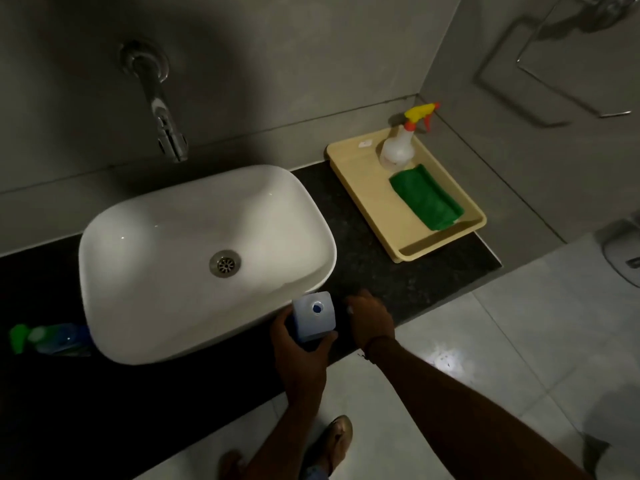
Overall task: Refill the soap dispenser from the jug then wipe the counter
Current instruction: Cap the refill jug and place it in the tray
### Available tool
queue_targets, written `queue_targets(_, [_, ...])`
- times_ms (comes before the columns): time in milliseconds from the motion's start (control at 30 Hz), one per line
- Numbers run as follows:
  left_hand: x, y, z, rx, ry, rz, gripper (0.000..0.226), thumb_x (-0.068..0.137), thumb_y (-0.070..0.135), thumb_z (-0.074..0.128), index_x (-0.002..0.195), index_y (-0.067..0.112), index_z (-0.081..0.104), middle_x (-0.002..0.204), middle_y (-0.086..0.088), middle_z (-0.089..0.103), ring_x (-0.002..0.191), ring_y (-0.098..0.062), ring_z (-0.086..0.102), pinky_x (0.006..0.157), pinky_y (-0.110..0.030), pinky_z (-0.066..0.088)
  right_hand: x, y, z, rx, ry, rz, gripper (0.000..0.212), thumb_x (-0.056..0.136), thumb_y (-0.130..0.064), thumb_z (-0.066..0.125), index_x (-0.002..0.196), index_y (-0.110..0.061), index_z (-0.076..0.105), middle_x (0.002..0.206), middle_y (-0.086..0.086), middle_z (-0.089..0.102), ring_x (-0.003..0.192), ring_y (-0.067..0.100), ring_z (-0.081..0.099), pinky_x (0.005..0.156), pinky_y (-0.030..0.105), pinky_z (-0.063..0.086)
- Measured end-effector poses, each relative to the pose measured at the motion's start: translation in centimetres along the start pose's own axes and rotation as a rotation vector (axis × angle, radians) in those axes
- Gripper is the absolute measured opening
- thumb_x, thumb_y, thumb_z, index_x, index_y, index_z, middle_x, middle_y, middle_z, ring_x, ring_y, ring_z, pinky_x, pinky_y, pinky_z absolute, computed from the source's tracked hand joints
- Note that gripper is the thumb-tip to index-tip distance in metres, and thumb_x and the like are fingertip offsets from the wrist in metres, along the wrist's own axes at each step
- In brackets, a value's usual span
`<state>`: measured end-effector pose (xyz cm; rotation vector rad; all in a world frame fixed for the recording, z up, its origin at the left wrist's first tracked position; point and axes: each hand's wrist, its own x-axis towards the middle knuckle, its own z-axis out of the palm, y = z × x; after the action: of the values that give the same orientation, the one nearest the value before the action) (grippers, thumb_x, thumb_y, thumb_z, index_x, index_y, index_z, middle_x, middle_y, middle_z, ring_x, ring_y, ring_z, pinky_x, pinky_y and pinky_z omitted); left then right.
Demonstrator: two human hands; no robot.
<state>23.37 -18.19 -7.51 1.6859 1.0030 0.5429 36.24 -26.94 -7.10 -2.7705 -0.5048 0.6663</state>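
Observation:
A pale blue square soap dispenser [314,316] stands on the dark counter [388,271] at its front edge, just in front of the basin. Its top hole shows open, with no pump on it. My left hand [298,355] is wrapped around its lower body. My right hand [370,320] rests knuckles-up on the counter right beside it, fingers curled down; a small pale spot shows at its fingertips, and what it holds is hidden. A blue-green refill bottle [57,339] with a green cap lies at the far left of the counter. A folded green cloth [427,197] lies in the tray.
A white basin [156,237] with a wall tap [162,112] fills the middle of the counter. A beige tray [367,188] at the back right holds a white spray bottle [398,148] with a yellow trigger. Pale floor tiles and my sandalled foot [334,441] lie below the counter edge.

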Motion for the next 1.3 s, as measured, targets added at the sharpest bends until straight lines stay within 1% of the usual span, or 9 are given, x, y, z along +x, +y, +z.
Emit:
queue_targets(300, [0.2,-0.7,0.6,0.118,-0.014,0.1,0.084,0.054,0.02,0.104,0.125,-0.001,0.064,0.126,-0.021,0.069,0.118,-0.04,0.067,0.098,-0.058,0.057,-0.8,-1.5,0.2,0.078,-0.008,-0.002,0.03,0.096,-0.032,0.063,0.123,-0.018,0.067,0.131,0.009,0.062,0.117,0.028,0.06,0.1,0.037,0.051])
queue_targets(400, [0.9,-0.6,0.3,0.138,-0.097,0.132,0.075,0.049,0.027,0.105,0.113,0.004,0.072,0.113,-0.017,0.071,0.105,-0.037,0.071,0.091,-0.041,0.054,-1.5,-1.9,-0.5,0.106,0.017,0.059,0.026,0.093,-0.03,0.066,0.118,-0.021,0.069,0.126,0.01,0.064,0.111,0.028,0.064,0.097,0.04,0.056])
queue_targets(533, [0.7,0.8,-2.6,-0.001,-0.145,0.157,0.068,0.054,0.06,0.087,0.107,0.02,0.071,0.105,0.006,0.07,0.094,-0.017,0.071,0.079,-0.013,0.049,-3.9,-1.7,-4.0,0.228,0.134,0.114,0.029,0.091,-0.019,0.068,0.119,-0.025,0.068,0.125,0.006,0.067,0.114,0.027,0.065,0.098,0.045,0.056])
queue_targets(700, [0.4,4.3,-7.5,-0.051,-0.241,0.219,0.059,0.057,0.049,0.092,0.11,0.03,0.073,0.114,0.017,0.075,0.108,-0.009,0.072,0.092,-0.04,0.063,-9.0,-5.3,-14.0,0.287,0.195,-0.161,0.032,0.085,-0.02,0.081,0.114,-0.03,0.071,0.099,-0.02,0.066,0.094,0.004,0.065,0.09,0.037,0.058])
queue_targets(867, [1.6,8.8,-12.7,-0.06,-0.311,0.238,0.066,0.06,0.04,0.098,0.12,0.027,0.072,0.118,0.011,0.075,0.111,-0.015,0.071,0.093,-0.046,0.063,-15.2,-14.7,-23.5,0.211,0.065,-0.546,0.033,0.085,-0.019,0.082,0.117,-0.024,0.074,0.117,-0.01,0.073,0.104,0.005,0.068,0.09,0.022,0.058])
queue_targets(1000, [2.5,12.1,-17.1,-0.033,-0.271,0.313,0.064,0.062,0.042,0.098,0.118,0.03,0.07,0.121,0.012,0.073,0.109,-0.012,0.069,0.099,-0.045,0.06,-18.3,-21.3,-26.6,-0.135,0.088,-0.641,0.034,0.085,-0.018,0.082,0.117,-0.023,0.075,0.111,0.0,0.073,0.095,0.02,0.069,0.085,0.042,0.059])
queue_targets(1067, [2.7,13.3,-18.8,-0.03,-0.252,0.339,0.065,0.063,0.044,0.097,0.119,0.033,0.068,0.121,0.014,0.071,0.108,-0.011,0.067,0.101,-0.042,0.059,-19.3,-23.5,-27.3,-0.271,0.088,-0.675,0.036,0.084,-0.016,0.082,0.118,-0.025,0.075,0.115,-0.003,0.073,0.096,0.018,0.069,0.085,0.037,0.058])
queue_targets(1200, [3.3,15.1,-22.2,-0.068,-0.231,0.339,0.07,0.059,0.047,0.098,0.121,0.029,0.07,0.12,0.013,0.073,0.106,-0.015,0.07,0.098,-0.046,0.06,-20.9,-26.6,-28.1,-0.369,0.116,-0.698,0.036,0.083,-0.014,0.083,0.114,-0.029,0.076,0.117,-0.011,0.073,0.095,0.012,0.068,0.072,0.01,0.046])
queue_targets(1300, [3.7,16.4,-24.1,-0.081,-0.219,0.336,0.074,0.058,0.049,0.098,0.123,0.03,0.069,0.122,0.011,0.073,0.108,-0.017,0.07,0.1,-0.048,0.06,-21.8,-28.5,-28.4,-0.401,0.13,-0.704,0.027,0.087,-0.023,0.079,0.113,-0.028,0.075,0.113,-0.008,0.074,0.093,0.011,0.068,0.075,0.023,0.055])
